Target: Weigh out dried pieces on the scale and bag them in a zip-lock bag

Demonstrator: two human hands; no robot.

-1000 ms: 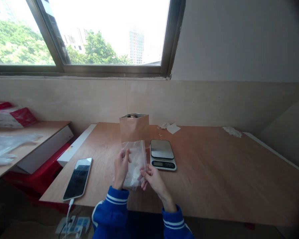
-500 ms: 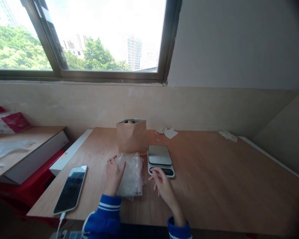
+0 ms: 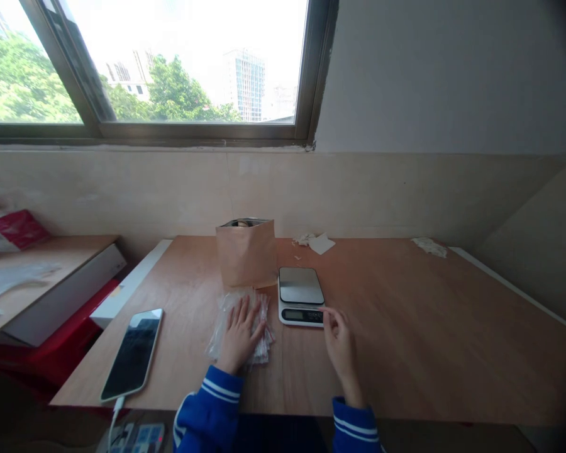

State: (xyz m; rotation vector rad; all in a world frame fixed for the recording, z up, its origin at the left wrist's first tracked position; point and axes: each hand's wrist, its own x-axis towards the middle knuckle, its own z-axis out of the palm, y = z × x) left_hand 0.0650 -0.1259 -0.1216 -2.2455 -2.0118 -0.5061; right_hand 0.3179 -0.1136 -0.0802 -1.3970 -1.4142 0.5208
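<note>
My left hand point(image 3: 240, 330) lies spread on a stack of clear plastic zip bags point(image 3: 263, 343), covering much of it. Beside the stack is a white kitchen scale point(image 3: 283, 313) with a bare silver plate and a dark display. My right hand point(image 3: 339, 336) is at the scale's front right corner, its index fingertip at the right end of the button panel and the other fingers curled, with nothing seen in them. Behind the bags stands a brown paper pouch point(image 3: 246, 255), open at the top, with something inside that I cannot make out.
A phone point(image 3: 133, 353) with a white cable lies at the table's left. Scraps of paper point(image 3: 321, 243) rest near the wall, and another crumpled scrap point(image 3: 429, 246) is at the back right. Farther left, a second table point(image 3: 70, 251) holds plastic film and a red-and-white package.
My left hand has moved right and flattened onto the bags. My right hand has shifted right, from before the display to the panel's right end. The camera view has tilted slightly down.
</note>
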